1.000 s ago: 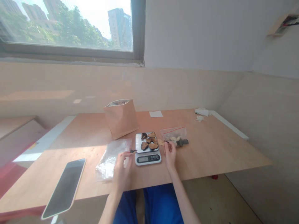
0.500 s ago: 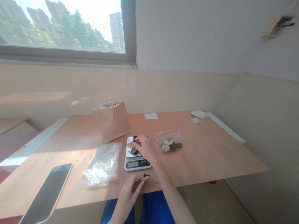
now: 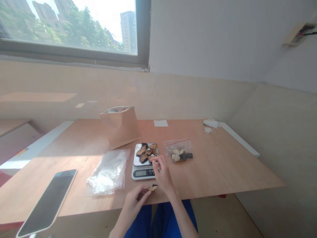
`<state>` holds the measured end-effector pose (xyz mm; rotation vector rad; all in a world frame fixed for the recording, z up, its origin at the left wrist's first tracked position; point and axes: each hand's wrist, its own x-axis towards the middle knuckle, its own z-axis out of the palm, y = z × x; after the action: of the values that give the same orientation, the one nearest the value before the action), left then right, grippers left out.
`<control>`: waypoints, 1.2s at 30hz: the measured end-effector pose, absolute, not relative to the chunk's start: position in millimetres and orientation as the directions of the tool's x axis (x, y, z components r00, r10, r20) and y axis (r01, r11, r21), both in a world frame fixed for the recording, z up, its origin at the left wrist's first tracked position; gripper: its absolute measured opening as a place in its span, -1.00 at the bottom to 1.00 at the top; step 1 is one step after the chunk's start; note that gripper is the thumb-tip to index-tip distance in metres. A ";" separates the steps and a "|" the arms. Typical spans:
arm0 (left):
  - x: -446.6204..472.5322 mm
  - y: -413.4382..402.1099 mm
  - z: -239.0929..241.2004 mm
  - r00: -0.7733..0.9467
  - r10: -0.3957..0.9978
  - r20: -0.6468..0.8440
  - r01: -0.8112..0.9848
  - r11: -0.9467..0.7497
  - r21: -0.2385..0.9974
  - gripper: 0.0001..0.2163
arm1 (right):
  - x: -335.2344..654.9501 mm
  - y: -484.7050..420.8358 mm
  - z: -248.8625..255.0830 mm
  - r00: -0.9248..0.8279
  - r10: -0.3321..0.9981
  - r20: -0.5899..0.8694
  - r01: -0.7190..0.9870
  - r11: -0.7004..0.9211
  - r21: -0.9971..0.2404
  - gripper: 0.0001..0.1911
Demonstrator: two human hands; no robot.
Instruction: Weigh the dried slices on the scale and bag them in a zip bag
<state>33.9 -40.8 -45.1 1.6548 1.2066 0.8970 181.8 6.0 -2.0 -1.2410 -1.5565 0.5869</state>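
A small kitchen scale (image 3: 144, 172) stands on the wooden table (image 3: 223, 165), its steel pan covered with several dark dried slices (image 3: 146, 152). My left hand (image 3: 136, 197) sits at the table's near edge and pinches one pale, dark-edged slice (image 3: 153, 188). My right hand (image 3: 162, 174) hovers just right of the scale's front, fingers bent near the pan's edge; whether it holds anything is unclear. A small zip bag (image 3: 178, 150) holding pale and dark pieces lies right of the scale.
A brown paper pouch (image 3: 120, 127) stands open behind the scale. A stack of clear zip bags (image 3: 107, 172) lies left of it, a phone (image 3: 47, 202) at the near left corner. A white card (image 3: 160, 123) and crumpled tissue (image 3: 210, 124) lie at the back.
My left hand drew back from beside the scale to the table's near edge with a slice. My right hand reached over the pan, then pulled back toward the scale's front right.
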 end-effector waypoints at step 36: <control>29.7 -36.7 -43.9 0.278 0.954 0.108 0.276 -0.188 0.943 -0.71 | 214.9 -0.8 -78.2 0.596 0.767 0.238 0.222 0.127 -0.967 -0.75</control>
<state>29.7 -36.7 -43.9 1.6575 1.1448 0.9566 214.9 -0.8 -78.2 -1.4274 -0.9031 0.4873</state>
